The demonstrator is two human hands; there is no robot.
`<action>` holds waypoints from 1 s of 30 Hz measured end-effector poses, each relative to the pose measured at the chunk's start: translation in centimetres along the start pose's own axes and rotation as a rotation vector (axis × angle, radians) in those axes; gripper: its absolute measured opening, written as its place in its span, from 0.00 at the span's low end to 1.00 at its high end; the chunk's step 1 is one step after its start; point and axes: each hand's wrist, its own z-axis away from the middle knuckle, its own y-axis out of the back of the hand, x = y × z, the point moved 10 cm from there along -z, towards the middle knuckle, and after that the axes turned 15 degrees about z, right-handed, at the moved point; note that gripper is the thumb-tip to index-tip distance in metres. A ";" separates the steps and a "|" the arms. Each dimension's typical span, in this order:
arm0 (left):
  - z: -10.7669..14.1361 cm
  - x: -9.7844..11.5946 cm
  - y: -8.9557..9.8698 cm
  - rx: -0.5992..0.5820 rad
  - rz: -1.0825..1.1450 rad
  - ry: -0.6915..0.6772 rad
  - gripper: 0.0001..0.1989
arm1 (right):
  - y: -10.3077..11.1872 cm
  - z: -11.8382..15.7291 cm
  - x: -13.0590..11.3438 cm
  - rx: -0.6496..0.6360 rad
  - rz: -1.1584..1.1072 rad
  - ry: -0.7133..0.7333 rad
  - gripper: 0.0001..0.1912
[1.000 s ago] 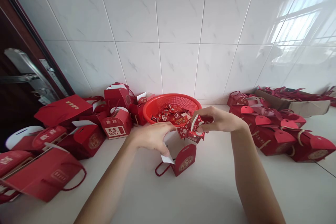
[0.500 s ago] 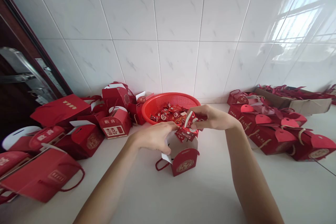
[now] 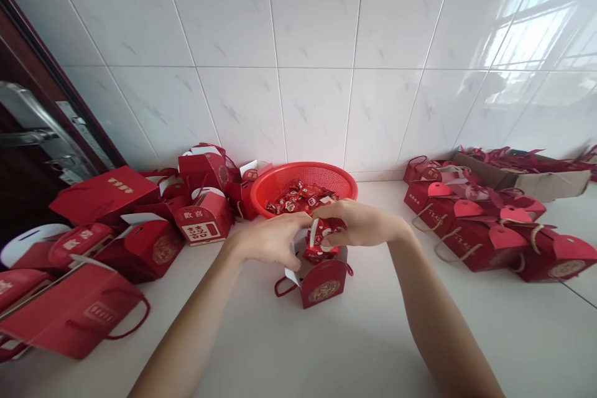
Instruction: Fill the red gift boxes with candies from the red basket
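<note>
An open red gift box point(image 3: 325, 284) with a dark red cord handle stands on the white table point(image 3: 280, 348). My left hand point(image 3: 275, 241) grips the box's left edge, near its white inner flap. My right hand point(image 3: 357, 224) is closed on red-and-white candy packets point(image 3: 321, 239), which it holds at the box's opening, partly inside. Just behind both hands sits a red plastic basket point(image 3: 305, 171) with many small red wrapped candies point(image 3: 303, 198).
Many red gift boxes point(image 3: 116, 193) crowd the left side near a dark door with a metal handle. More red boxes point(image 3: 487, 242) stand on the right, before a cardboard box point(image 3: 555, 183) of dark red ribbons. A tiled wall rises behind.
My right hand has moved left and down, bringing the packets from behind the box to its opening. My left hand has stayed at the box's left edge.
</note>
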 end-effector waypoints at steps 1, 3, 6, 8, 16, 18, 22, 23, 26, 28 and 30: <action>0.0 0.0 0.0 -0.006 0.004 0.000 0.27 | -0.3 -0.1 0.0 -0.015 0.002 -0.006 0.04; 0.0 0.0 0.0 -0.003 -0.002 0.002 0.28 | -0.9 -0.3 0.4 -0.055 0.020 -0.039 0.04; 0.2 0.1 0.3 0.023 -0.055 0.018 0.28 | -1.3 -0.4 1.4 -0.075 0.061 -0.103 0.04; 0.3 0.3 0.4 0.034 -0.089 0.021 0.28 | -1.3 -0.4 2.0 -0.065 0.080 -0.138 0.03; 0.2 0.2 0.4 0.043 -0.098 0.012 0.29 | -0.7 -0.4 1.4 -0.017 0.179 -0.121 0.04; 0.2 0.0 0.4 0.049 -0.102 0.028 0.27 | -0.2 -0.4 1.1 0.023 0.159 -0.108 0.03; 0.3 0.1 0.3 0.056 -0.041 0.022 0.21 | 1.0 -0.3 -0.1 0.134 -0.034 -0.033 0.04; 0.4 0.2 0.4 0.069 -0.014 0.016 0.19 | 1.2 -0.3 -0.6 0.150 -0.092 0.001 0.06; 0.6 0.5 0.6 0.092 0.045 -0.002 0.15 | 1.1 -0.3 -1.7 0.134 -0.228 0.105 0.10; 0.8 0.9 0.6 0.080 0.067 -0.043 0.16 | 0.6 -0.3 -1.8 0.076 -0.263 0.126 0.11; 0.9 1.2 0.8 0.095 0.064 -0.079 0.21 | -0.3 -0.2 -1.4 -0.013 -0.243 0.084 0.12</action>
